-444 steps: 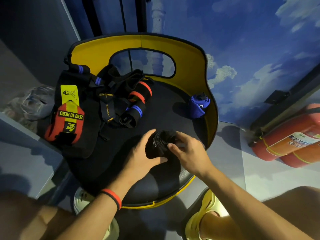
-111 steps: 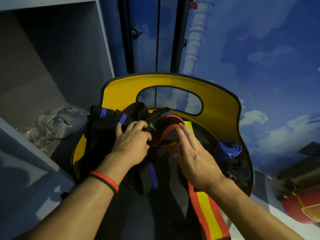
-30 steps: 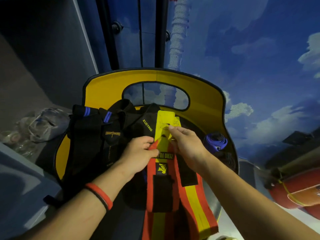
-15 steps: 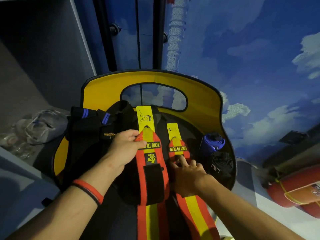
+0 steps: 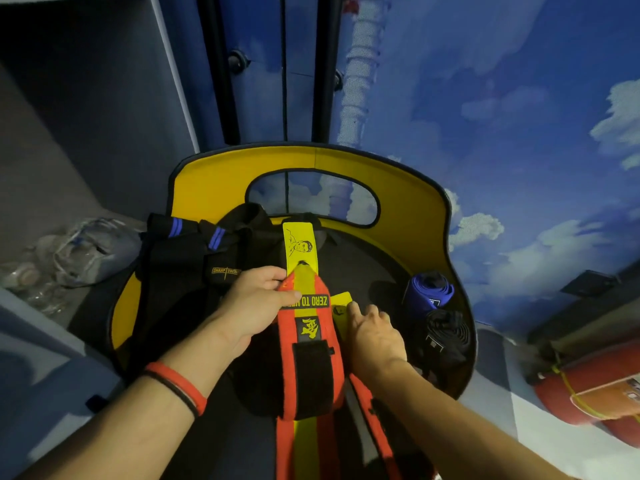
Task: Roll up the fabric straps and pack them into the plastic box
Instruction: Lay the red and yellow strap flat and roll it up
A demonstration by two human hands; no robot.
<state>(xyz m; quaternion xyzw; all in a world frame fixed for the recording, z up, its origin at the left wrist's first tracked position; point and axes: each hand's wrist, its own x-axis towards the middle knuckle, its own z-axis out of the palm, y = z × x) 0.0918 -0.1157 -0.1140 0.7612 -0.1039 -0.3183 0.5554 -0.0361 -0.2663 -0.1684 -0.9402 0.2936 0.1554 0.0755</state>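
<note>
Straps midseat, rolls (two) hugging seat rim

Dim light is cast from the right: a shadow is thrown leftward by the blue rolled strap; edges are bowed.

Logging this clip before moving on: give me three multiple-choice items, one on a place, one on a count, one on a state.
1. Where does the blue roll lie? A) at the seat's right edge, next to the black roll B) on the floor C) inside a box
2. How many rolled straps lie on the chair? A) none B) two C) five
3. What is the left hand doing? A) hanging idle B) gripping the red-and-yellow strap C) holding the blue roll
Key: 1A, it sits by the chair's yellow rim; 2B, one blue, one black; 3B, its thumb lies across the strap.
</note>
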